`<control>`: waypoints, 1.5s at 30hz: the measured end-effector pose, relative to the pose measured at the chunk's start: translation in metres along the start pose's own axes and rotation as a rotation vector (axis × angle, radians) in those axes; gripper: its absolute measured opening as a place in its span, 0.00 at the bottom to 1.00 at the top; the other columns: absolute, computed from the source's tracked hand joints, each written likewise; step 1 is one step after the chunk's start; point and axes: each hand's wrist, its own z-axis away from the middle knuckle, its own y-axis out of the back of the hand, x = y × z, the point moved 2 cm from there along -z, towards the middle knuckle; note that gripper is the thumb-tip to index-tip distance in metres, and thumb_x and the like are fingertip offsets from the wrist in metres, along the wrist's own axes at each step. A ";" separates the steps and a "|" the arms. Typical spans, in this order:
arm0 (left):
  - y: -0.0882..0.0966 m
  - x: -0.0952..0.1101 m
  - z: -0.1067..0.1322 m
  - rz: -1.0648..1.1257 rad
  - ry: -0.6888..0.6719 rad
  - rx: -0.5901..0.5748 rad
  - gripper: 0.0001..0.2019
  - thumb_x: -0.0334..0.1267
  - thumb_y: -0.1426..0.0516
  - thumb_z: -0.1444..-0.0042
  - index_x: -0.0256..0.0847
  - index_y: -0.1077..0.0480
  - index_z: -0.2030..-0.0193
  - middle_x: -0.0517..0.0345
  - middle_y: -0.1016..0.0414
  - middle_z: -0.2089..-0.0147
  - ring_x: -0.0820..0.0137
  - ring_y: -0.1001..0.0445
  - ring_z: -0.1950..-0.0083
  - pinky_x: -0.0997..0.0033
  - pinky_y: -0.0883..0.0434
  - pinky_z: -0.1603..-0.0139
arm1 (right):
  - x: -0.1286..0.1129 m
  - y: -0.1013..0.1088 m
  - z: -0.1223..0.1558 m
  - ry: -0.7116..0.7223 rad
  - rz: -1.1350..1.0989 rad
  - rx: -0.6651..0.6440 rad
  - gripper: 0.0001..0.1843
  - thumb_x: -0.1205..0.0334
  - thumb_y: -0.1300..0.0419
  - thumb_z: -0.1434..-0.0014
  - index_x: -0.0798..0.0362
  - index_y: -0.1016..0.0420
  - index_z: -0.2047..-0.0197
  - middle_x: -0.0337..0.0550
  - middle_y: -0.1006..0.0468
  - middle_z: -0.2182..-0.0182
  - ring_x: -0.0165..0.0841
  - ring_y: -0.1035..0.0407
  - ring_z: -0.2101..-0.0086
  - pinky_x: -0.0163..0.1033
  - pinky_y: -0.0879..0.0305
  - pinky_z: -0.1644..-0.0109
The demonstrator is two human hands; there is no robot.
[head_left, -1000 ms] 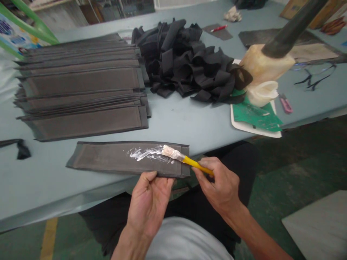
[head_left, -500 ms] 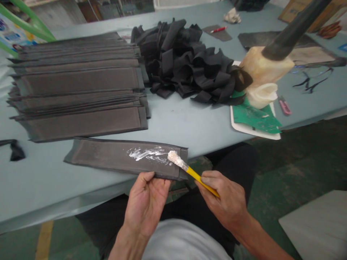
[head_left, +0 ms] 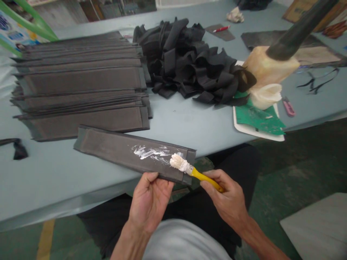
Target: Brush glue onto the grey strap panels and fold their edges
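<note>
A long grey fabric strip (head_left: 108, 148) lies slanted along the near edge of the pale blue table (head_left: 189, 122). White glue smears (head_left: 149, 152) mark its right part. My left hand (head_left: 150, 200) pinches the strip's near edge, thumb on top. My right hand (head_left: 229, 202) is closed round the yellow handle of a small brush (head_left: 187, 168). The brush's white, glue-laden bristles rest on the strip close to its right end.
A stack of similar grey strips (head_left: 81, 79) covers the left of the table. Behind sits a heap of black fabric loops (head_left: 189, 61). A cream glue pot with a dark handle (head_left: 268, 70) stands on a green-and-white board (head_left: 257, 121). A small black scrap (head_left: 17, 150) lies far left.
The strip has turned, its left end swinging away from me and the whole piece shifting right. The brush has stayed near the strip's right end, stroking slightly nearer me.
</note>
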 end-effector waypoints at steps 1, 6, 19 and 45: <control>0.000 -0.001 0.000 -0.002 0.003 -0.007 0.24 0.23 0.53 0.37 0.38 0.27 0.38 0.49 0.15 0.56 0.63 0.15 0.54 0.65 0.17 0.51 | 0.001 0.000 -0.002 -0.013 -0.006 -0.013 0.06 0.57 0.32 0.39 0.50 0.20 0.64 0.39 0.16 0.70 0.31 0.21 0.73 0.28 0.25 0.69; 0.002 -0.004 0.000 -0.027 -0.025 -0.045 0.23 0.23 0.49 0.40 0.39 0.25 0.41 0.50 0.14 0.55 0.62 0.15 0.52 0.65 0.17 0.49 | 0.004 0.005 -0.012 -0.033 0.005 -0.141 0.06 0.57 0.34 0.39 0.50 0.19 0.65 0.37 0.17 0.72 0.31 0.22 0.73 0.29 0.28 0.69; 0.007 -0.019 -0.009 0.030 -0.057 -0.028 0.24 0.24 0.47 0.41 0.43 0.26 0.40 0.52 0.15 0.51 0.62 0.17 0.50 0.63 0.19 0.48 | -0.001 0.026 -0.030 -0.162 -0.034 -0.400 0.32 0.42 0.51 0.27 0.53 0.33 0.78 0.35 0.39 0.82 0.27 0.45 0.81 0.34 0.49 0.77; 0.021 -0.015 -0.007 -1.179 -0.651 -0.439 0.13 0.48 0.38 0.36 0.50 0.19 0.48 0.50 0.16 0.48 0.57 0.19 0.46 0.63 0.26 0.41 | -0.022 0.066 -0.084 -0.233 -0.698 0.262 0.17 0.46 0.41 0.36 0.49 0.21 0.66 0.36 0.36 0.80 0.29 0.44 0.81 0.34 0.42 0.80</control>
